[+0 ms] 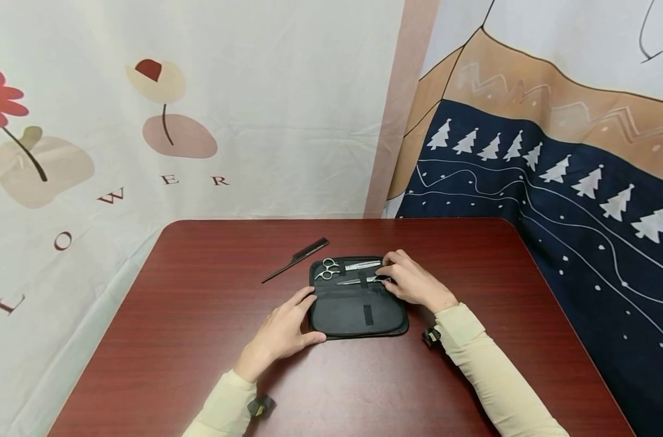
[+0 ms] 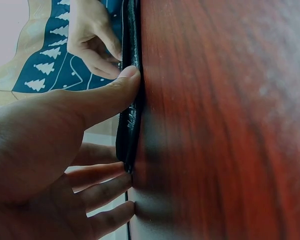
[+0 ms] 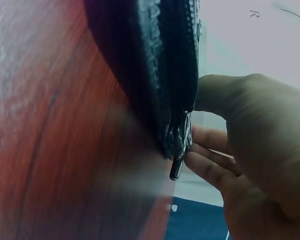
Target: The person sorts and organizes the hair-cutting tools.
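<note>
A black zip case lies spread flat on the table. In its upper half, silver thinning scissors sit under an elastic loop, finger rings to the left. Below them a second pair of scissors passes under another loop, blades pointing left. The right hand pinches this pair at the handle end, largely hidden by the fingers. Against the case's left side rest the extended fingers of the left hand, its thumb touching the near edge. The left wrist view shows that thumb on the case's rim.
Beyond the case's upper left corner lies a black tail comb, set diagonally. The reddish-brown table backs onto a printed curtain. From the case's edge a zip pull hangs in the right wrist view.
</note>
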The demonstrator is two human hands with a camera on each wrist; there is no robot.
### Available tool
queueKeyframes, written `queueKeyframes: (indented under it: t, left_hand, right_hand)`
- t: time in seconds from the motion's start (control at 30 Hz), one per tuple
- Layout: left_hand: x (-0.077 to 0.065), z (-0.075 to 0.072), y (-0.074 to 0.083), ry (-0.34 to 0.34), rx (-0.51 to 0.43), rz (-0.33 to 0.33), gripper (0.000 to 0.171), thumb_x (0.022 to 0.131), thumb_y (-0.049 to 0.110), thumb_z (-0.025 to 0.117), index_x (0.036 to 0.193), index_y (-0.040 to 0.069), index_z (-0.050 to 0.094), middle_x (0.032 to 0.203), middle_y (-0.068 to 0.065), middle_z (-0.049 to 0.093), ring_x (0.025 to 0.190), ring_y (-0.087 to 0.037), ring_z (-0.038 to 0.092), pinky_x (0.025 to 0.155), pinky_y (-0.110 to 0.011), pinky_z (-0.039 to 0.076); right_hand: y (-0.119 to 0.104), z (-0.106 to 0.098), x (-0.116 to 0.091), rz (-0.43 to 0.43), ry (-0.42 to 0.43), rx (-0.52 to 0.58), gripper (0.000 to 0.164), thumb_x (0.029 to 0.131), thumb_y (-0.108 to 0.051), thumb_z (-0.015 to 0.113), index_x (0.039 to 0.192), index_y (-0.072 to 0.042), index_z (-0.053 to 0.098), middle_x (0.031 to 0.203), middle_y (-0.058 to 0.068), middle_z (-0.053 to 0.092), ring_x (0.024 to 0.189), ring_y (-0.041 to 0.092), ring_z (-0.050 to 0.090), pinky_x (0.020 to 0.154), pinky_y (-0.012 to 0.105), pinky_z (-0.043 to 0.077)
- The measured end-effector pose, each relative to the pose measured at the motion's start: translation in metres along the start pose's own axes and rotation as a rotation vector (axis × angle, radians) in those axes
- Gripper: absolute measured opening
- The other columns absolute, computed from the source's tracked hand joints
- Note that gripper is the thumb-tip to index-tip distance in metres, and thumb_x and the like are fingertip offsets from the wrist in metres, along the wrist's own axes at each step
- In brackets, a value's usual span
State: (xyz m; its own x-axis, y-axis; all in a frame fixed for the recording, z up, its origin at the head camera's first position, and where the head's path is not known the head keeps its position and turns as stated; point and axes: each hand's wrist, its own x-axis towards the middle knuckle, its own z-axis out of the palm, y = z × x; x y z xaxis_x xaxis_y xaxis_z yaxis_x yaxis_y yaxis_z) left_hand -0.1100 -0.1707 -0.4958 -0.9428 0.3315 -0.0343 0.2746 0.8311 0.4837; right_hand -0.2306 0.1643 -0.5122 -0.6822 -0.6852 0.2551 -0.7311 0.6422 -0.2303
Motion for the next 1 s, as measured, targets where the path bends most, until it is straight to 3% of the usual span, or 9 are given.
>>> queueKeyframes:
  t: [0.1,0.13,0.2,0.3,0.47,0.63,0.77,1.0]
  left_hand:
    - [0.000,0.000,0.000,-0.004,-0.003,-0.007,0.088,0.087,0.040,0.099,0.157,0.000,0.062,0.173,-0.014,0.054,0.139,-0.044,0.071,0.109,-0.063,0.061]
    - [0.000,0.000,0.000,-0.002,-0.001,-0.004,0.088,0.087,0.040,0.099,0.156,0.000,0.063,0.172,-0.014,0.054,0.138,-0.044,0.071,0.109,-0.063,0.061]
    - [0.000,0.000,-0.001,-0.004,-0.004,-0.007,0.087,0.088,0.040,0.099,0.157,0.000,0.062,0.173,-0.014,0.054,0.139,-0.045,0.071,0.109,-0.063,0.061]
    - [0.000,0.000,-0.001,-0.003,-0.004,-0.003,0.087,0.088,0.040,0.098,0.157,0.000,0.062,0.173,-0.015,0.054,0.139,-0.044,0.071,0.109,-0.063,0.061]
    - [0.000,0.000,0.000,-0.003,-0.001,0.000,0.087,0.088,0.040,0.098,0.157,0.000,0.062,0.173,-0.014,0.054,0.139,-0.044,0.071,0.109,-0.063,0.061]
    - [0.000,-0.001,0.002,0.000,-0.003,0.007,0.088,0.088,0.041,0.099,0.157,0.001,0.062,0.173,-0.014,0.054,0.140,-0.044,0.070,0.109,-0.062,0.061]
    - [0.000,-0.001,0.002,0.003,-0.008,0.013,0.088,0.087,0.040,0.099,0.156,0.000,0.063,0.173,-0.014,0.054,0.139,-0.044,0.071,0.108,-0.062,0.062]
    - [-0.001,-0.001,0.002,0.006,-0.005,0.014,0.086,0.088,0.039,0.099,0.156,0.000,0.063,0.172,-0.015,0.055,0.138,-0.044,0.071,0.108,-0.062,0.062]
  right_hand:
    - [0.004,0.006,-0.001,-0.031,0.039,0.027,0.017,0.098,-0.006,0.082,0.114,-0.004,0.086,0.116,0.016,0.073,0.110,0.033,0.063,0.100,0.048,0.059]
    - [0.013,0.014,-0.002,-0.056,0.060,0.046,0.016,0.101,-0.011,0.080,0.116,-0.005,0.085,0.117,0.014,0.074,0.112,0.031,0.063,0.101,0.046,0.059]
    - [0.004,0.008,-0.001,-0.049,0.068,0.057,0.015,0.100,-0.008,0.082,0.114,-0.005,0.085,0.116,0.015,0.075,0.110,0.031,0.064,0.098,0.047,0.061]
    - [0.006,0.015,-0.001,-0.058,0.091,0.060,0.014,0.103,-0.012,0.080,0.115,-0.005,0.084,0.118,0.016,0.075,0.111,0.030,0.064,0.098,0.044,0.061]
    - [-0.006,0.009,0.001,-0.057,0.088,0.064,0.014,0.102,-0.011,0.082,0.115,-0.004,0.085,0.119,0.016,0.076,0.110,0.030,0.065,0.095,0.046,0.062]
    - [-0.019,0.002,0.005,-0.006,0.050,0.023,0.016,0.098,-0.006,0.085,0.113,-0.002,0.085,0.119,0.018,0.077,0.109,0.032,0.067,0.094,0.047,0.063]
    - [-0.025,0.000,0.008,0.023,0.018,0.017,0.016,0.101,-0.008,0.084,0.116,-0.003,0.085,0.122,0.017,0.078,0.113,0.032,0.069,0.099,0.046,0.063]
    - [-0.030,0.005,0.009,-0.003,0.048,-0.009,0.014,0.100,-0.005,0.083,0.113,-0.002,0.085,0.120,0.017,0.078,0.110,0.032,0.069,0.096,0.044,0.063]
